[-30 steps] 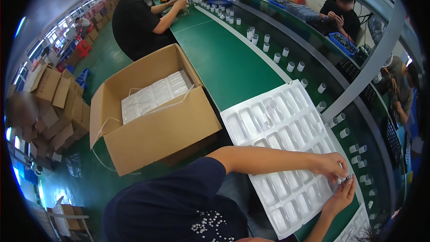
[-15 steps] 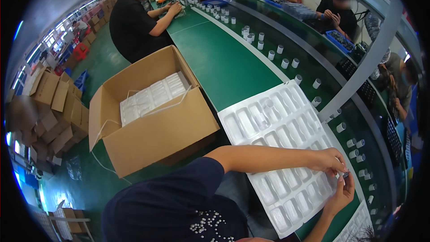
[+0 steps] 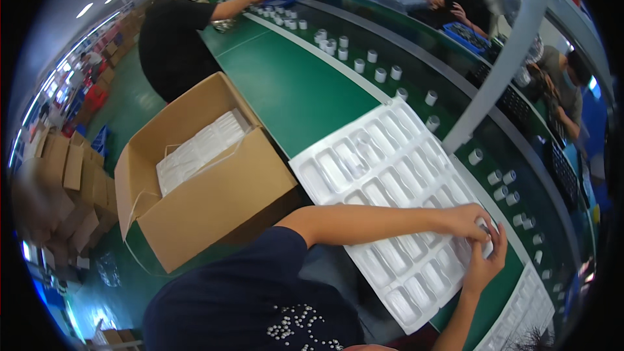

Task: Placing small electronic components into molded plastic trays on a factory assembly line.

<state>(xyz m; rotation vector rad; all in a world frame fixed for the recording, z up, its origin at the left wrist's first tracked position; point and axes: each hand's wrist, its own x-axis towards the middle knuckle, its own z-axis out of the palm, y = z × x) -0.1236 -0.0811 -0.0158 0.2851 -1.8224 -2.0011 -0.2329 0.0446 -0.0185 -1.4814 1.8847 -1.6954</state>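
Over the right edge of a white moulded tray (image 3: 416, 188), my left hand (image 3: 469, 222) and my right hand (image 3: 487, 257) meet. Their fingers close together round a small white-and-dark piece (image 3: 485, 229), mostly hidden by the fingers; it resembles the white cylinders on the conveyor, but I cannot tell its exact kind. The tray lies slanted on the green table, with rows of oblong hollows. A pale, clear-looking piece (image 3: 359, 156) rests in a hollow near its far end. My left forearm crosses above the tray.
An open cardboard box (image 3: 221, 211) with white trays (image 3: 201, 149) stands left of the tray. Small white cylinders (image 3: 380, 75) line the conveyor (image 3: 442, 84) beyond. A grey post (image 3: 497, 71) rises at right. Another white tray (image 3: 523, 305) lies lower right. Co-workers sit across; one stands far left.
The view has shifted, so the box and tray appear further left. My hands stay together round the small piece, fingers slightly rearranged. The standing co-worker's arm now stretches toward the conveyor.
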